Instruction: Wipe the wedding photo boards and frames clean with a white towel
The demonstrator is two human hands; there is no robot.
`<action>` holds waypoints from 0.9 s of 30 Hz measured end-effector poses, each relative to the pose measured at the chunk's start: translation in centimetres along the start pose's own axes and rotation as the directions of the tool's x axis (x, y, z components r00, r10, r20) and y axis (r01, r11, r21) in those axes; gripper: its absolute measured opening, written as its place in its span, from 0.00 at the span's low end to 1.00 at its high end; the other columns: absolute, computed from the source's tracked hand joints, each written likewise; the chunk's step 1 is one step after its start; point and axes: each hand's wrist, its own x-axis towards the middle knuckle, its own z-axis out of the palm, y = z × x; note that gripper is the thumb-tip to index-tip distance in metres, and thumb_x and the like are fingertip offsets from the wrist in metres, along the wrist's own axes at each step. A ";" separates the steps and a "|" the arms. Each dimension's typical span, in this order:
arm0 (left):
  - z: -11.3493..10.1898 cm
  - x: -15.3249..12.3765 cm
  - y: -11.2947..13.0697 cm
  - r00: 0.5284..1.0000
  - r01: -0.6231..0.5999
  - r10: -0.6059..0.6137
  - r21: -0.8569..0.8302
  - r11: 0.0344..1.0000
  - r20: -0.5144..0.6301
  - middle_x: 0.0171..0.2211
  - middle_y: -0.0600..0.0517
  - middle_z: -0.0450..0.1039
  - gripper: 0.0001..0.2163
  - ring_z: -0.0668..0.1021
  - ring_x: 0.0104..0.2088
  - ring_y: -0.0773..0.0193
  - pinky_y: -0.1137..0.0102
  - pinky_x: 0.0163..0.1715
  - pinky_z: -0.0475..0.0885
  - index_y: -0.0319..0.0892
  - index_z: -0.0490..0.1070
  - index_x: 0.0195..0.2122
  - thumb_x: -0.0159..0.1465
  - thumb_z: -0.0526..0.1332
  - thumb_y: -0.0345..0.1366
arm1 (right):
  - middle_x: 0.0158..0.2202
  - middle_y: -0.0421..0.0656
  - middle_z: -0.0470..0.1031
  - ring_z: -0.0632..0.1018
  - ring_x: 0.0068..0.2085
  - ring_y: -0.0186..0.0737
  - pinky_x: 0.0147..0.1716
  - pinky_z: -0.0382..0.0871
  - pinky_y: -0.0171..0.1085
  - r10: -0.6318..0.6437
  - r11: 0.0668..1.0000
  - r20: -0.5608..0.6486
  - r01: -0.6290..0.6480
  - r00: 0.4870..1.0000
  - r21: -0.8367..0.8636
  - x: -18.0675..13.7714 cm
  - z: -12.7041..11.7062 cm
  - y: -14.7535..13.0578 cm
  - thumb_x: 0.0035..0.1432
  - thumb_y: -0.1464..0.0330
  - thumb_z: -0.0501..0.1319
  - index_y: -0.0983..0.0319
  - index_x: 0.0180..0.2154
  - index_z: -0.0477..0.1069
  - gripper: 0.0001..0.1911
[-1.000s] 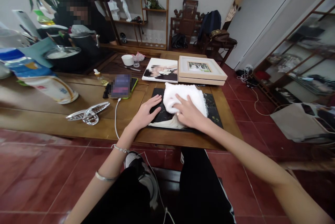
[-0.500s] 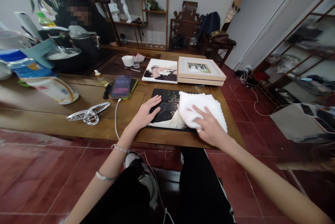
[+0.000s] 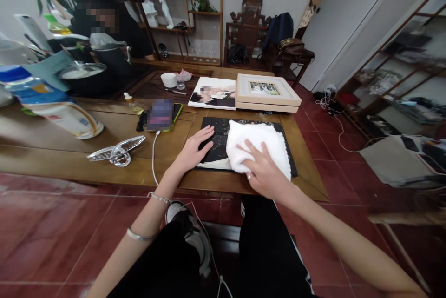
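A dark photo panel (image 3: 216, 142) with a pale dress-like area at its lower part lies flat near the table's front edge. My left hand (image 3: 193, 149) rests on its left edge, fingers stretched out and holding nothing. Over the panel's middle and right, my right hand (image 3: 263, 165) presses a white fluffy towel (image 3: 259, 137), its fingers spread on top and partly sunk into the folds. The towel hides much of the picture; a dark strip of the panel shows to its right.
Behind the panel lie a white-edged photo print (image 3: 213, 93) and a pale wooden picture frame (image 3: 268, 91). To the left are a phone (image 3: 162, 114) on a white cable, a clear hair claw (image 3: 118, 150) and a blue-and-white bottle (image 3: 55, 107). A person in black (image 3: 104, 14) is across the table.
My right hand has slid the towel leftward across the panel, uncovering its right edge and covering more of the middle. My left hand has stayed in place.
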 end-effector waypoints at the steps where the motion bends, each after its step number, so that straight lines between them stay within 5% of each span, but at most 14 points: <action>1: 0.0 0.0 0.0 1.000 0.000 0.000 -0.001 1.000 0.000 0.59 0.43 0.65 0.21 0.64 0.62 0.54 0.54 0.62 0.57 0.39 0.69 0.56 0.67 0.53 0.45 | 0.65 0.46 0.58 0.47 0.68 0.54 0.61 0.39 0.67 -0.012 1.000 0.010 0.012 1.000 0.015 -1.0 -0.1 -0.5 0.48 0.79 0.50 0.63 0.44 0.73 0.23; 7: 0.0 0.0 0.0 1.000 -0.007 0.007 0.002 1.000 0.000 0.59 0.42 0.65 0.21 0.64 0.62 0.55 0.54 0.62 0.57 0.39 0.69 0.56 0.67 0.53 0.45 | 0.64 0.49 0.59 0.51 0.67 0.50 0.63 0.43 0.62 0.123 0.992 -0.005 -0.123 0.992 -0.033 -4.8 -1.6 2.6 0.51 0.80 0.49 0.63 0.43 0.72 0.21; 13: 0.1 0.1 -0.1 1.000 -0.011 0.011 0.009 1.000 0.002 0.59 0.43 0.65 0.22 0.64 0.62 0.55 0.53 0.62 0.57 0.40 0.69 0.56 0.67 0.53 0.46 | 0.60 0.54 0.64 0.54 0.66 0.56 0.58 0.49 0.68 0.271 0.951 -0.045 -0.275 0.962 -0.139 -2.8 -1.9 4.9 0.54 0.77 0.48 0.64 0.47 0.71 0.21; 22: -0.4 -0.3 1.0 0.998 0.055 -0.057 -0.084 0.995 -0.019 0.63 0.45 0.61 0.27 0.62 0.63 0.58 0.60 0.64 0.54 0.38 0.62 0.61 0.70 0.41 0.49 | 0.65 0.51 0.57 0.49 0.66 0.64 0.56 0.41 0.74 0.095 0.990 0.014 -0.093 0.995 -0.103 5.4 0.6 -1.9 0.56 0.75 0.52 0.63 0.53 0.68 0.23; 27: -0.5 -0.4 0.9 0.995 0.050 -0.057 -0.078 0.996 -0.086 0.64 0.47 0.59 0.27 0.62 0.63 0.59 0.63 0.64 0.54 0.39 0.59 0.63 0.71 0.38 0.48 | 0.65 0.50 0.57 0.47 0.67 0.61 0.59 0.36 0.71 -0.110 0.994 0.042 0.111 0.993 -0.022 4.6 1.9 -5.3 0.55 0.75 0.52 0.63 0.48 0.73 0.20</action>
